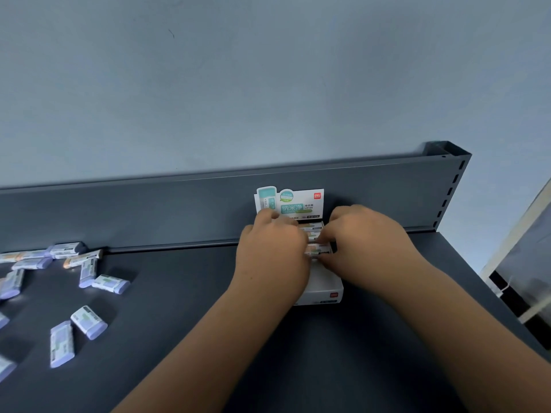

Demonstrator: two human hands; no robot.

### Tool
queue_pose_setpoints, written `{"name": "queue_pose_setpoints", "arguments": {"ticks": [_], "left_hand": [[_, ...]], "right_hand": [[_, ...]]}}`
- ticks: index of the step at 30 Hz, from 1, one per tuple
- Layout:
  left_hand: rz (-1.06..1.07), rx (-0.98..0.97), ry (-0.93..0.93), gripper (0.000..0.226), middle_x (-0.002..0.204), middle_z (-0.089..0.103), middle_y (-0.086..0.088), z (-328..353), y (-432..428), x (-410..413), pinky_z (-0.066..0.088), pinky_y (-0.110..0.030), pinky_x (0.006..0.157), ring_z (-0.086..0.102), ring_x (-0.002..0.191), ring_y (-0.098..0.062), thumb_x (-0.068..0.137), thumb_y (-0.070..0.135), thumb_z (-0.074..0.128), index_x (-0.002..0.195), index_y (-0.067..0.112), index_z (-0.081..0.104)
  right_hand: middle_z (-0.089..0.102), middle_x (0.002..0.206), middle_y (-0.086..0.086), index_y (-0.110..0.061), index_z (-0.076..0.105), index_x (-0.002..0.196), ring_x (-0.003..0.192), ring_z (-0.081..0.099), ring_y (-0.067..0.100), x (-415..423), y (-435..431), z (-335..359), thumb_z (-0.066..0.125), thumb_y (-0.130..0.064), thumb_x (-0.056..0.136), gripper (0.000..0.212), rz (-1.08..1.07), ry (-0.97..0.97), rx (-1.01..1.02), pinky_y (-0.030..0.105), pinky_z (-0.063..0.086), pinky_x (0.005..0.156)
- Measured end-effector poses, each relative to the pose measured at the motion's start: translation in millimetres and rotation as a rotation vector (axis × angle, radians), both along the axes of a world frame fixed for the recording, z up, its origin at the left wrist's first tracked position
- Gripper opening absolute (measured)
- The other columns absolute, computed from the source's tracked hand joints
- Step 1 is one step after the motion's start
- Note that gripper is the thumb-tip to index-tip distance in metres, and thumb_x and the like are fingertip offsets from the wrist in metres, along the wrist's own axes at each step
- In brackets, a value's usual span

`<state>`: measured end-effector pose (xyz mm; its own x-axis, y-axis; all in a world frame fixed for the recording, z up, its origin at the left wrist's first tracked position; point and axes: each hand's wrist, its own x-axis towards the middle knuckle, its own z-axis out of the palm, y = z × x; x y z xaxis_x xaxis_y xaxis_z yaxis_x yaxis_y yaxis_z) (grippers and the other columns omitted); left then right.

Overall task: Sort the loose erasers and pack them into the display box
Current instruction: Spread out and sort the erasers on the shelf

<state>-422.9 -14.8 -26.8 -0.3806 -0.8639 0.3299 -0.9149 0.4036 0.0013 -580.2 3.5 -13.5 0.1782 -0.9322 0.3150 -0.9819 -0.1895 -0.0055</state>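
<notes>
A white display box with an upright printed header card stands against the shelf's back panel. Inside it lie a few erasers in white sleeves. My left hand and my right hand are both over the box, fingers pinching one sleeved eraser between them just above the packed row. Several loose erasers with purple ends lie scattered on the dark shelf to the left, one with an orange end.
The dark grey shelf surface stretches to a raised back panel, with a slotted upright post at the right. Beyond the shelf's right edge lies a drop, with a window frame below.
</notes>
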Motion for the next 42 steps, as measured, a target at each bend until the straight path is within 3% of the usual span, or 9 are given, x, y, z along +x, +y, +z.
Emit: {"name": "queue_pose_setpoints", "arguments": {"ticks": [4, 10, 15, 20, 23, 26, 31, 36, 42], "left_hand": [[0.0, -0.026, 0.097, 0.02, 0.103, 0.07, 0.006, -3, 1, 1, 0.05, -0.038, 0.079, 0.051, 0.111, -0.027, 0.086, 0.029, 0.062, 0.098, 0.024, 0.077], [0.023, -0.037, 0.103, 0.017, 0.096, 0.068, 0.003, -4, 3, -2, 0.039, -0.034, 0.071, 0.051, 0.105, -0.028, 0.081, 0.024, 0.064, 0.093, 0.021, 0.076], [0.021, -0.044, 0.063, 0.008, 0.074, 0.063, 0.0, -4, 3, -5, 0.032, -0.031, 0.059, 0.056, 0.084, -0.03, 0.064, 0.02, 0.071, 0.071, 0.018, 0.073], [0.037, 0.027, 0.043, 0.023, 0.102, 0.064, -0.001, 2, 6, -6, 0.037, -0.034, 0.072, 0.051, 0.105, -0.028, 0.086, 0.025, 0.057, 0.102, 0.018, 0.071], [0.053, 0.111, 0.031, 0.028, 0.108, 0.062, 0.001, 14, 10, -1, 0.043, -0.037, 0.079, 0.052, 0.105, -0.025, 0.091, 0.036, 0.053, 0.111, 0.022, 0.068], [0.07, 0.152, -0.013, 0.038, 0.116, 0.061, 0.005, 24, 20, 7, 0.043, -0.04, 0.086, 0.053, 0.109, -0.023, 0.094, 0.053, 0.047, 0.12, 0.028, 0.061], [0.073, 0.21, -0.053, 0.048, 0.118, 0.059, 0.012, 37, 39, 30, 0.042, -0.039, 0.086, 0.053, 0.109, -0.018, 0.088, 0.07, 0.046, 0.119, 0.036, 0.056], [0.064, 0.115, -0.062, 0.048, 0.098, 0.061, 0.011, 41, 44, 59, 0.048, -0.031, 0.076, 0.057, 0.094, -0.012, 0.085, 0.071, 0.044, 0.11, 0.035, 0.063], [0.181, 0.054, -0.073, 0.064, 0.097, 0.065, 0.01, 29, 60, 87, 0.048, -0.035, 0.081, 0.06, 0.096, -0.014, 0.086, 0.078, 0.024, 0.102, 0.032, 0.065]], "right_hand": [[0.056, 0.095, -0.005, -0.028, 0.074, 0.098, 0.094, 0.055, 0.018, 3, 2, 1, 0.058, -0.045, 0.088, 0.025, -0.017, 0.016, 0.002, 0.029, 0.044, 0.062], [0.057, 0.097, -0.006, -0.027, 0.071, 0.097, 0.093, 0.058, 0.018, 6, 6, 6, 0.058, -0.038, 0.088, 0.019, -0.037, -0.04, 0.034, 0.03, 0.049, 0.065], [0.049, 0.088, -0.005, -0.024, 0.061, 0.087, 0.08, 0.048, 0.019, 12, 5, 0, 0.054, -0.041, 0.09, 0.018, -0.073, 0.01, 0.029, 0.028, 0.032, 0.057], [0.04, 0.083, -0.007, -0.028, 0.044, 0.08, 0.078, 0.043, 0.019, 18, 6, 4, 0.055, -0.039, 0.09, 0.019, -0.098, 0.03, 0.063, 0.028, 0.021, 0.05], [0.045, 0.086, -0.007, -0.025, 0.056, 0.087, 0.088, 0.053, 0.02, 15, 10, 12, 0.052, -0.041, 0.091, 0.017, -0.073, 0.05, 0.089, 0.03, 0.037, 0.058], [0.055, 0.095, -0.009, -0.029, 0.067, 0.101, 0.096, 0.05, 0.016, 9, 20, 29, 0.051, -0.043, 0.092, 0.023, 0.007, 0.036, 0.114, 0.036, 0.053, 0.074], [0.058, 0.109, -0.017, -0.041, 0.065, 0.116, 0.106, 0.051, 0.009, 9, 51, 61, 0.052, -0.052, 0.091, 0.03, 0.052, -0.163, 0.132, 0.036, 0.051, 0.09], [0.057, 0.11, -0.017, -0.038, 0.061, 0.118, 0.106, 0.053, 0.011, 31, 70, 56, 0.053, -0.059, 0.089, 0.037, 0.029, -0.273, 0.124, 0.038, 0.051, 0.089], [0.058, 0.116, -0.013, -0.034, 0.061, 0.118, 0.111, 0.054, 0.013, 60, 76, 34, 0.036, -0.071, 0.091, 0.051, 0.008, -0.304, 0.186, 0.039, 0.051, 0.089]]}}
